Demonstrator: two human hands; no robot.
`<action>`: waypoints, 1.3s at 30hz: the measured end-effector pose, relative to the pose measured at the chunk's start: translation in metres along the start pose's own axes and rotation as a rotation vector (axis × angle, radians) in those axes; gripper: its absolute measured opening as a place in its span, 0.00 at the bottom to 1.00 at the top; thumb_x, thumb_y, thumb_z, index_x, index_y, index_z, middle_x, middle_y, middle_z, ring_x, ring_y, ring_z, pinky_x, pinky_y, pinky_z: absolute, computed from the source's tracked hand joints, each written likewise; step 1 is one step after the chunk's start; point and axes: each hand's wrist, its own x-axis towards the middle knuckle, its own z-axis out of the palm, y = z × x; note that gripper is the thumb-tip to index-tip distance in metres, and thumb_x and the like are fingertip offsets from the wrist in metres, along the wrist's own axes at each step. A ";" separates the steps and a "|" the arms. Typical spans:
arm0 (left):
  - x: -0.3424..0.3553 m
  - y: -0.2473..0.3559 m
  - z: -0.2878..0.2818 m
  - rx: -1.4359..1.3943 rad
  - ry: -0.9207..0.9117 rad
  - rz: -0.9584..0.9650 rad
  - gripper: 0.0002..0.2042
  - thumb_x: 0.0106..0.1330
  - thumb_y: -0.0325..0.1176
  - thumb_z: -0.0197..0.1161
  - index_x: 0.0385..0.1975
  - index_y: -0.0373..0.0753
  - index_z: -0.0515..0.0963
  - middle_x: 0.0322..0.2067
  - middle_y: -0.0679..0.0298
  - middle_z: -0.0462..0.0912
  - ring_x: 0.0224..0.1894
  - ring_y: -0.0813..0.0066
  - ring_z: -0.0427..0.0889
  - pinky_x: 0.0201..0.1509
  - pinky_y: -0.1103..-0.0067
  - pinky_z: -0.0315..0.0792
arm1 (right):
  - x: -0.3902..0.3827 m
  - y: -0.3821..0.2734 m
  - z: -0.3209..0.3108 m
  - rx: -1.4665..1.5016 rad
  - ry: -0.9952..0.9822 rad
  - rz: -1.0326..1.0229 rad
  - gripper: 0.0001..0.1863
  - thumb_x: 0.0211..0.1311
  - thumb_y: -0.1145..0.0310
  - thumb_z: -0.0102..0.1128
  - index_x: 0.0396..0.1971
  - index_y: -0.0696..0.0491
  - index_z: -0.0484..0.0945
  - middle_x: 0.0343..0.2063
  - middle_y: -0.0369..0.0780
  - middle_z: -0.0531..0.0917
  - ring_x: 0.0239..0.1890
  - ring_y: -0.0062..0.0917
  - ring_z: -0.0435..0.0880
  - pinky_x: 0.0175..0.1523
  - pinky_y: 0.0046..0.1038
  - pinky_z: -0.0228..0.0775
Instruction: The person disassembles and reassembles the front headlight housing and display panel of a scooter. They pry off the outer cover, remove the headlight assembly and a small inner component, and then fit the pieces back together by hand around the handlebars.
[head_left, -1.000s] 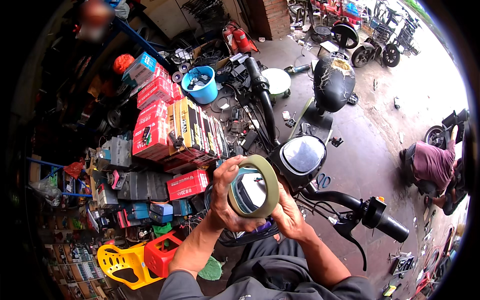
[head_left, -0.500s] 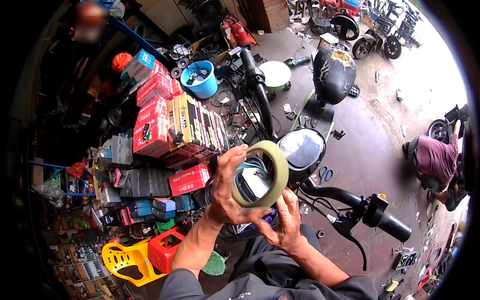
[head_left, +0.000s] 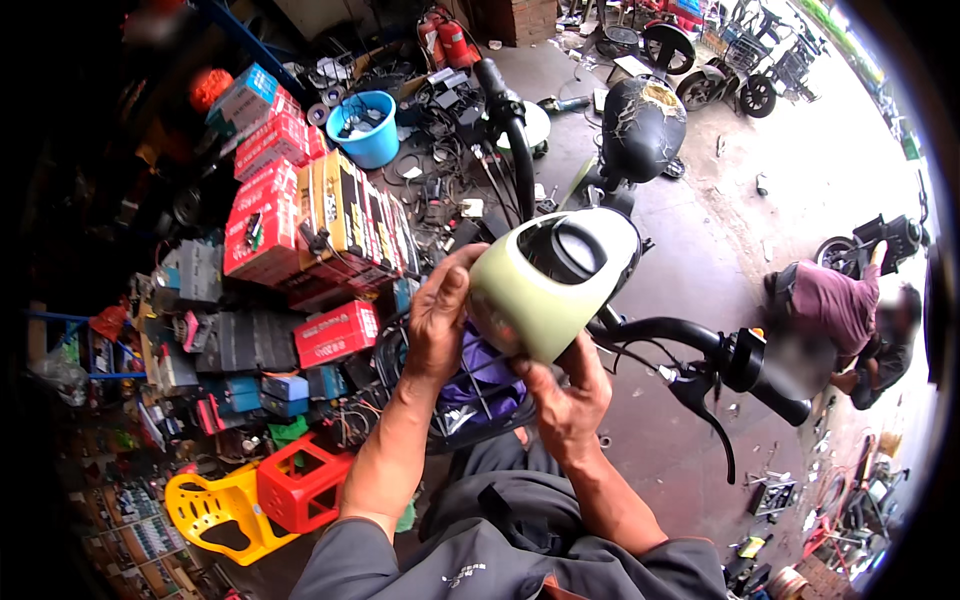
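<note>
left hand (head_left: 433, 330) and right hand (head_left: 574, 405) clasp green shell (head_left: 545, 308); fingers (head_left: 453, 288) part-curled.

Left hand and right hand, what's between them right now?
In the head view, the pale green cover lies between the left hand and the right hand, touching both. Below it, purple material shows in the gap.

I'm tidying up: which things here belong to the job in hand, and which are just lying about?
Apparently in use:
pale green cover, held by left hand and right hand
black handlebar near it

Seemingly lying about:
blue bucket
red stool
yellow seat
small red box
</note>
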 end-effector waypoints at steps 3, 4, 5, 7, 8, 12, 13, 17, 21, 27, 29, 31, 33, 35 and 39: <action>-0.003 -0.017 0.004 -0.124 0.025 -0.002 0.29 0.73 0.53 0.54 0.58 0.31 0.71 0.49 0.60 0.80 0.52 0.75 0.78 0.57 0.79 0.70 | -0.001 -0.007 0.006 0.153 0.070 0.122 0.29 0.59 0.73 0.71 0.59 0.64 0.71 0.50 0.43 0.81 0.54 0.27 0.79 0.61 0.28 0.69; -0.001 -0.015 0.008 -0.153 0.010 -0.008 0.28 0.73 0.52 0.53 0.58 0.31 0.71 0.49 0.61 0.80 0.52 0.76 0.78 0.57 0.80 0.71 | -0.001 -0.011 0.004 0.137 0.071 0.150 0.29 0.60 0.73 0.70 0.59 0.65 0.70 0.52 0.43 0.80 0.54 0.27 0.79 0.61 0.29 0.69; 0.001 -0.015 0.011 -0.155 -0.014 0.004 0.28 0.73 0.52 0.53 0.58 0.31 0.71 0.49 0.61 0.80 0.52 0.76 0.78 0.57 0.80 0.71 | -0.001 -0.015 0.004 0.141 0.076 0.149 0.29 0.60 0.73 0.69 0.59 0.65 0.69 0.53 0.44 0.79 0.55 0.27 0.78 0.61 0.29 0.69; 0.001 -0.017 0.010 -0.151 -0.062 0.033 0.27 0.74 0.51 0.53 0.58 0.32 0.71 0.49 0.61 0.80 0.52 0.76 0.78 0.58 0.79 0.71 | -0.001 -0.023 0.004 0.140 0.102 0.174 0.29 0.62 0.74 0.66 0.61 0.65 0.67 0.56 0.44 0.77 0.58 0.28 0.76 0.62 0.30 0.69; 0.000 -0.015 0.008 -0.204 -0.087 0.021 0.26 0.74 0.51 0.53 0.59 0.32 0.71 0.50 0.61 0.80 0.52 0.76 0.78 0.58 0.79 0.70 | 0.000 -0.027 0.009 0.121 0.145 0.132 0.23 0.65 0.70 0.64 0.56 0.63 0.71 0.50 0.42 0.80 0.53 0.24 0.78 0.60 0.28 0.67; -0.004 -0.008 0.006 -0.316 -0.152 -0.006 0.25 0.74 0.48 0.53 0.60 0.33 0.70 0.51 0.60 0.79 0.53 0.74 0.77 0.60 0.77 0.70 | 0.003 -0.033 0.012 0.097 0.196 0.080 0.26 0.64 0.65 0.66 0.58 0.63 0.72 0.49 0.41 0.81 0.51 0.23 0.78 0.58 0.27 0.68; -0.003 -0.006 0.003 -0.311 -0.154 -0.015 0.25 0.75 0.48 0.52 0.60 0.33 0.70 0.51 0.60 0.79 0.53 0.74 0.77 0.60 0.77 0.70 | 0.004 -0.037 0.014 0.089 0.202 0.093 0.27 0.64 0.65 0.66 0.58 0.63 0.72 0.49 0.41 0.81 0.50 0.23 0.79 0.58 0.26 0.68; 0.000 -0.006 0.002 -0.238 -0.121 -0.005 0.25 0.76 0.48 0.48 0.62 0.33 0.69 0.52 0.58 0.80 0.53 0.72 0.79 0.59 0.76 0.73 | 0.004 -0.032 0.018 -0.068 0.252 0.070 0.26 0.64 0.64 0.67 0.57 0.63 0.74 0.49 0.42 0.82 0.49 0.22 0.79 0.56 0.24 0.69; -0.001 -0.001 0.006 -0.213 -0.093 0.022 0.23 0.76 0.47 0.49 0.60 0.34 0.70 0.51 0.58 0.79 0.53 0.72 0.78 0.60 0.75 0.72 | 0.010 -0.033 0.023 -0.045 0.225 0.011 0.26 0.60 0.66 0.70 0.54 0.64 0.73 0.45 0.44 0.82 0.45 0.23 0.81 0.52 0.25 0.74; 0.003 0.010 0.002 -0.149 -0.035 0.033 0.21 0.76 0.47 0.51 0.55 0.35 0.74 0.46 0.60 0.81 0.48 0.72 0.80 0.52 0.78 0.75 | 0.025 -0.042 -0.007 0.301 -0.034 0.298 0.20 0.73 0.56 0.53 0.49 0.58 0.77 0.39 0.37 0.83 0.40 0.20 0.83 0.45 0.24 0.79; 0.003 0.002 0.009 0.123 0.034 0.240 0.23 0.76 0.48 0.51 0.57 0.33 0.71 0.48 0.58 0.80 0.50 0.70 0.80 0.53 0.78 0.74 | 0.024 -0.041 -0.007 0.290 -0.017 0.290 0.19 0.73 0.57 0.53 0.50 0.58 0.76 0.39 0.37 0.83 0.40 0.19 0.83 0.45 0.24 0.79; -0.003 0.002 0.020 0.241 0.026 0.333 0.28 0.74 0.50 0.52 0.62 0.31 0.66 0.50 0.55 0.76 0.53 0.67 0.76 0.60 0.75 0.70 | 0.027 -0.038 -0.008 0.336 -0.016 0.288 0.17 0.74 0.59 0.51 0.50 0.58 0.76 0.40 0.38 0.83 0.39 0.19 0.83 0.45 0.24 0.79; -0.006 -0.011 0.021 0.407 -0.014 0.500 0.44 0.62 0.57 0.65 0.67 0.30 0.56 0.51 0.51 0.67 0.58 0.61 0.68 0.65 0.69 0.64 | 0.025 -0.038 -0.008 0.425 -0.001 0.296 0.18 0.75 0.60 0.50 0.52 0.58 0.75 0.42 0.38 0.83 0.41 0.21 0.83 0.47 0.25 0.78; -0.011 -0.019 0.024 0.452 -0.014 0.547 0.60 0.46 0.63 0.75 0.68 0.26 0.47 0.55 0.46 0.62 0.61 0.53 0.64 0.65 0.65 0.64 | 0.021 -0.036 -0.009 0.494 -0.003 0.306 0.19 0.75 0.59 0.48 0.54 0.58 0.73 0.45 0.39 0.82 0.45 0.22 0.82 0.49 0.27 0.77; -0.013 -0.018 0.023 0.640 -0.029 0.610 0.64 0.39 0.59 0.80 0.67 0.23 0.48 0.58 0.41 0.60 0.62 0.46 0.64 0.67 0.62 0.62 | 0.018 -0.036 -0.005 0.583 -0.002 0.329 0.23 0.77 0.58 0.43 0.61 0.59 0.67 0.52 0.42 0.79 0.51 0.26 0.81 0.55 0.31 0.75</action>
